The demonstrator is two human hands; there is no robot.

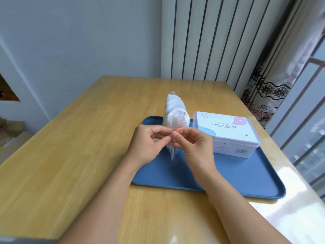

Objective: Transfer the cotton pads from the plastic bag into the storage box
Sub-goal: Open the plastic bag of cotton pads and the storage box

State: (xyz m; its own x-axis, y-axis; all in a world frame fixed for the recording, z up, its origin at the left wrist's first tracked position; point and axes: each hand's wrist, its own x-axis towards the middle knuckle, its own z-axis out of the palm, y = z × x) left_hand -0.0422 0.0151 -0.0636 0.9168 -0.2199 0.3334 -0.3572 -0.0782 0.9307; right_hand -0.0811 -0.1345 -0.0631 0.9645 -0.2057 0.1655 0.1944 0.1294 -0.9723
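A light wooden table (73, 155) fills most of the view, pushed into a corner where a plain pale wall meets a white ribbed radiator panel (211, 37). A lace-patterned curtain (267, 92) hangs at the far right, beside a window with railings.

On the table sits a blue tray (246, 175), its right edge near the table's right side. At the tray's far right stands the storage box (226, 134), a white rectangular container with its lid on, printed "COSMETIC PUFF" with a pink shape and a pale blue shape on top and a barcode on its near side.

The plastic bag (173, 118) is held up over the left part of the tray, just left of the box, with its sealed end toward the person. It is clear, with a thin red zip line, and the white cotton pads (174, 106) bulge in its far end.

2 bare forearms reach in from the bottom edge. The left hand (149, 143) pinches the bag's near edge between thumb and curled fingers; the right hand (193, 145) pinches the same edge from the opposite side, thumb tips nearly touching at the zip.
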